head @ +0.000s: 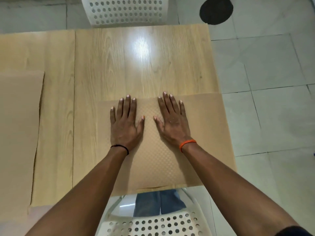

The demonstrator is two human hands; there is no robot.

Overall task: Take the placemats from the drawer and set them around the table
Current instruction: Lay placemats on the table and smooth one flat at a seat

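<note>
The wooden table (pixel 141 65) fills most of the view, its right edge and near edge bordered by a grey tiled floor (pixel 272 82); a white perforated chair (pixel 124 11) stands at the far edge and another white perforated chair (pixel 153 222) at the near edge, just under the person; a tan placemat (pixel 204 133) lies at the near right corner of the table, its right side reaching to, and perhaps slightly past, the table's right edge, its near side almost level with the near edge; a second placemat (pixel 18 133) lies at the left side of the view, well apart from the first; the left hand (pixel 126 123) and the right hand (pixel 172 121) both rest flat on the near mat, fingers straight and spread, palms down, gripping nothing, with the fingertips close to the mat's far side; the step in hand appears to be smoothing and squaring this mat in front of the near chair; to do it well, the palms should press lightly and sweep outward from the middle toward the sides, so that any curl flattens; the mat should probably slide a little leftward, so that it sits fully on the table and centred on the chair; a thin mat on a glossy top may skid, so pressure should stay even; a small lifted strip shows at the mat's near side and would merit a press.
</note>
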